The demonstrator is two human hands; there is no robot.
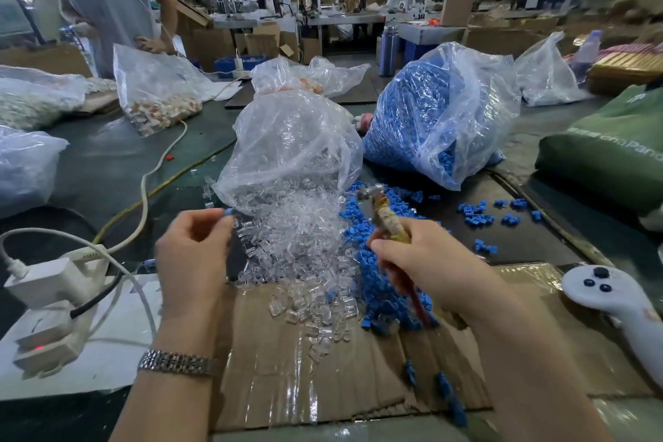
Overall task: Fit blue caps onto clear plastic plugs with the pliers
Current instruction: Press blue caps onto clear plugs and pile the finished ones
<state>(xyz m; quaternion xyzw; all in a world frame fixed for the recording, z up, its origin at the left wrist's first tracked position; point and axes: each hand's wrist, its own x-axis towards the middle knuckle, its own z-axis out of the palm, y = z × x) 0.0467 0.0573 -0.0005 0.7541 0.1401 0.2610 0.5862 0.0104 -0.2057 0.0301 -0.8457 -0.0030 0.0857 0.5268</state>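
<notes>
The left hand (193,248) pinches a small blue cap (228,212) at its fingertips above the counter (107,161). The right hand (412,262) grips the pliers (380,212), their head raised over the spilled clear plugs (297,248) and loose blue caps (376,283) beside them.

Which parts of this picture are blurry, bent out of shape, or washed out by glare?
Head view: the pliers head is motion-blurred; the far background is soft, and the wide lens bends it at the edges; glare streaks the bag of clear plugs and the taped cardboard; both hands stay fairly sharp.
</notes>
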